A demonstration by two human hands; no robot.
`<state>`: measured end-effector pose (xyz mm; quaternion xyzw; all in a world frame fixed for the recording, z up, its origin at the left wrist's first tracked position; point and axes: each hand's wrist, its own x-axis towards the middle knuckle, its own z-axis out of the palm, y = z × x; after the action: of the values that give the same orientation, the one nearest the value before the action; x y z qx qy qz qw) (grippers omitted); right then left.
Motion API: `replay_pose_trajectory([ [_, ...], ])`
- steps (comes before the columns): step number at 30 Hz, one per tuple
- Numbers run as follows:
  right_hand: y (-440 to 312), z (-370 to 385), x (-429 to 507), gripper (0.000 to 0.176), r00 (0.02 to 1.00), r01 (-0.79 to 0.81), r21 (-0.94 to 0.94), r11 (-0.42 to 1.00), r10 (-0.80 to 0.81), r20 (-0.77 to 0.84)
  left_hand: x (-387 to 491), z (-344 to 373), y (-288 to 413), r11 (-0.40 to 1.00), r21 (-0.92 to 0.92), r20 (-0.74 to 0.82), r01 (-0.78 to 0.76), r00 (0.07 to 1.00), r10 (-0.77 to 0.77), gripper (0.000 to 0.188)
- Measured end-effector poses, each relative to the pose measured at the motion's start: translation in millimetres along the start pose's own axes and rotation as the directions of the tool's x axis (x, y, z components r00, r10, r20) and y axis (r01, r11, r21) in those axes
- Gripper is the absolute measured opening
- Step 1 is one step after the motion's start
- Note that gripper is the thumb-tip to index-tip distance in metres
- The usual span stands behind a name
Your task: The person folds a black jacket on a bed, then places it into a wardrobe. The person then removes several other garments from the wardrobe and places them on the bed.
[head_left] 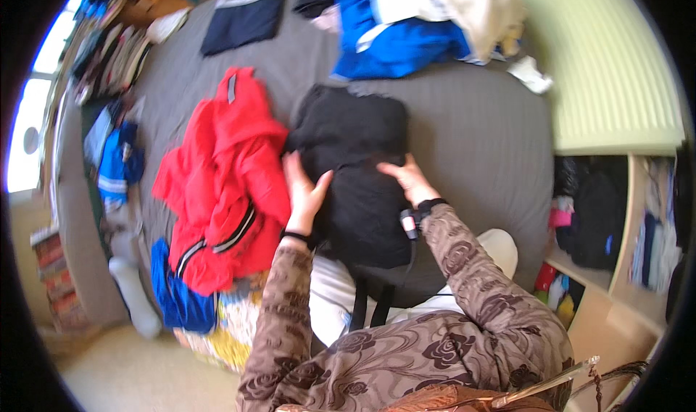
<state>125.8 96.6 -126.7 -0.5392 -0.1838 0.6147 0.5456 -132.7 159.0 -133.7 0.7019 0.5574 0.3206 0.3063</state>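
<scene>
A black garment (359, 124), partly folded into a long rectangle, lies before me on the grey bed sheet (478, 124). My left hand (305, 186) rests at its left edge, thumb apart from the fingers. At the right edge is my right hand (408, 178), its thumb pointing inward over the cloth. Neither hand plainly grips the fabric. A red garment (234, 178) with black-and-white striped trim lies crumpled just left of the black one, close to my left hand. A small device on a cable (408, 224) hangs by my right wrist.
Beyond lie a folded navy garment (244, 20) and a heap of blue clothing (402, 48) with beige cloth (478, 10). Blue fabric (182, 298) hangs at the near left edge. Open shelves (620, 222) hold clothes and bags at right. More clothes are stacked (117, 58) at far left.
</scene>
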Motion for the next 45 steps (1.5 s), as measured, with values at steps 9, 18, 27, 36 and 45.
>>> replay_pose_trajectory([
  [9,-42.0,-32.4,-79.6,0.029,0.894,-0.449,0.291,0.845,0.422,0.152,-51.5,-12.7,46.6,0.135,-0.652,0.679,0.746,0.654,-0.335,0.060],
  [18,-71.0,-197.8,-232.9,0.047,0.998,0.040,0.184,0.982,-0.029,-0.060,-73.9,160.1,101.0,0.406,-0.159,0.933,0.900,0.271,-0.237,0.073],
  [27,-232.4,-336.5,-370.9,0.073,0.867,0.493,-0.028,0.870,-0.493,-0.073,-0.6,205.2,422.9,0.594,-0.055,0.992,0.802,0.114,-0.061,0.020],
  [36,-338.4,-316.8,-417.2,0.034,0.685,0.302,0.533,0.790,0.209,-0.698,-5.0,276.7,528.1,0.424,0.257,0.928,0.868,-0.344,0.141,0.043],
  [45,-315.0,-286.8,-467.2,0.040,0.573,0.555,0.473,0.684,0.098,-0.814,-2.2,248.9,621.2,0.684,0.249,0.876,0.685,-0.460,0.142,0.048],
])
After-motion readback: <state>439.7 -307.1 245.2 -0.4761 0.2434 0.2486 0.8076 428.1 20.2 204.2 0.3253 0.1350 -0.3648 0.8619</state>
